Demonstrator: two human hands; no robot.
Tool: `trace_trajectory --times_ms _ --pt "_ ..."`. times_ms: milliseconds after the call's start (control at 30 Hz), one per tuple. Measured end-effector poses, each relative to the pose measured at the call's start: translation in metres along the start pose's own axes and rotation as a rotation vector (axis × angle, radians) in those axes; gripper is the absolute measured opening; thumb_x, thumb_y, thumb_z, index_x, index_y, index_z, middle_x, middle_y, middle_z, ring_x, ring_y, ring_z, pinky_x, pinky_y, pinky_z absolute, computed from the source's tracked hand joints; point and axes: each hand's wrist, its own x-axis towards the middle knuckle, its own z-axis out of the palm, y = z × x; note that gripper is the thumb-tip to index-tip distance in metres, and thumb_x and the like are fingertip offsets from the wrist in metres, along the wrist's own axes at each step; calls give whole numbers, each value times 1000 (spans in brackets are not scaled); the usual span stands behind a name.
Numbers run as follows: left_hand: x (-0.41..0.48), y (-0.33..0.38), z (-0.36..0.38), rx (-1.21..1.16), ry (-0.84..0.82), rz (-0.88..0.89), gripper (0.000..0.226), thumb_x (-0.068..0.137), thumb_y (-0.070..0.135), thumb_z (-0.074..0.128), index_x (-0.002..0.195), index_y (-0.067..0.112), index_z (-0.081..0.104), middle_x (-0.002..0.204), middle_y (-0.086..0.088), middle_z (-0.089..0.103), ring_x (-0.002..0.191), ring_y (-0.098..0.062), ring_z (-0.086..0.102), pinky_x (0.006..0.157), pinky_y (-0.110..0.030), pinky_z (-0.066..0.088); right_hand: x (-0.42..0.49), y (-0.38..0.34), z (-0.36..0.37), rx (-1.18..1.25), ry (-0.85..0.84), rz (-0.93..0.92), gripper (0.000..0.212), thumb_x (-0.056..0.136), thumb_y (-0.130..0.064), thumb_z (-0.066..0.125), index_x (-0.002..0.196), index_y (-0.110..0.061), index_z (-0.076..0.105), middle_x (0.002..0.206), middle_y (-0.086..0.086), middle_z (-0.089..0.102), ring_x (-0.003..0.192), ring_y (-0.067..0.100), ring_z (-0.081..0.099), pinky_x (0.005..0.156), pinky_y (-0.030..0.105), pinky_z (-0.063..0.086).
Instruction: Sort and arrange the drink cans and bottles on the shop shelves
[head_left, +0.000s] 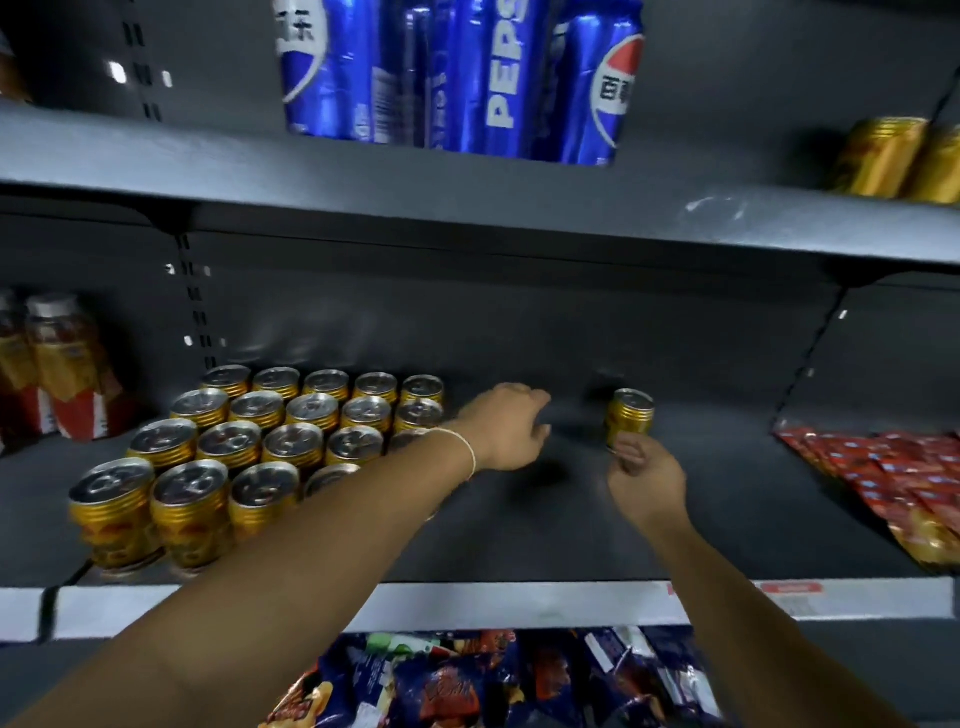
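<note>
Several gold cans (239, 441) stand in tidy rows on the left half of the dark middle shelf (519, 535). One single gold can (630, 415) stands upright apart from them, further right near the back. My right hand (644, 480) touches its lower front with fingertips curled; whether it grips the can is unclear. My left hand (511, 428) hovers beside the right edge of the rows, fingers curled down, nothing visible in it. A thin bracelet circles that wrist.
Blue Pepsi cans (457, 78) and two gold cans (898, 158) sit on the upper shelf. Bottles with red and yellow labels (57, 369) stand at far left. Red packets (893, 467) lie at right. Snack bags (493, 680) fill the shelf below.
</note>
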Motion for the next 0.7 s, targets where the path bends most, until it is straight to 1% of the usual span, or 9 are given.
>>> trace_trajectory --times_ms 67,100,133,200,267,333,433,567,700 --pt "17 14 13 -34 -28 -36 49 98 33 48 141 10 44 143 -12 46 132 -31 43 107 -42 40 20 12 -16 -45 17 27 24 85 -1 58 108 -6 66 78 -11 54 80 14 53 76 23 40" --pt "24 20 19 -47 -40 -49 51 98 31 47 145 11 39 147 -11 43 134 -31 41 109 -41 39 28 18 -21 -83 18 25 22 84 -6 61 106 -8 64 78 -11 53 80 15 53 75 25 39" --pt "31 25 25 -57 -48 -57 53 99 30 47 147 12 36 150 -10 39 137 -30 39 111 -39 37 35 22 -26 -118 18 24 24 84 -11 64 108 -11 62 84 -8 57 84 18 55 76 27 41" --pt "42 34 35 -71 -50 -63 56 99 27 45 151 12 29 158 -8 30 143 -27 31 114 -33 31 48 30 -30 -139 9 41 41 83 -18 71 121 -12 57 108 4 64 103 27 60 86 34 47" --pt "50 42 43 -81 -53 -68 59 100 23 43 153 10 23 162 -7 21 148 -23 22 116 -28 22 60 35 -31 -146 -32 64 63 84 -23 74 138 -10 46 131 13 58 121 34 55 98 42 47" --pt "55 48 50 -85 -62 -73 60 100 20 42 154 8 20 163 -7 17 150 -21 16 116 -24 16 70 37 -28 -169 -89 77 79 84 -30 76 148 -11 34 144 13 49 132 33 47 105 41 42" --pt "58 53 54 -75 -69 -86 61 100 19 42 155 7 19 163 -8 15 150 -21 14 117 -24 13 83 37 -19 -169 -98 54 77 83 -28 77 146 -11 36 141 14 50 131 31 46 103 35 39" --pt "56 52 53 -58 -64 -109 58 99 17 42 153 6 24 162 -10 20 149 -23 16 117 -26 15 96 32 -6 -129 -90 55 68 80 -29 80 135 -12 45 128 15 57 118 32 54 95 35 44" --pt "53 47 51 -42 -97 -138 59 100 18 40 155 9 19 163 -8 15 151 -21 12 119 -26 11 105 31 -1 -61 -67 111 68 78 -32 83 131 -14 46 126 12 58 114 31 58 88 31 45"
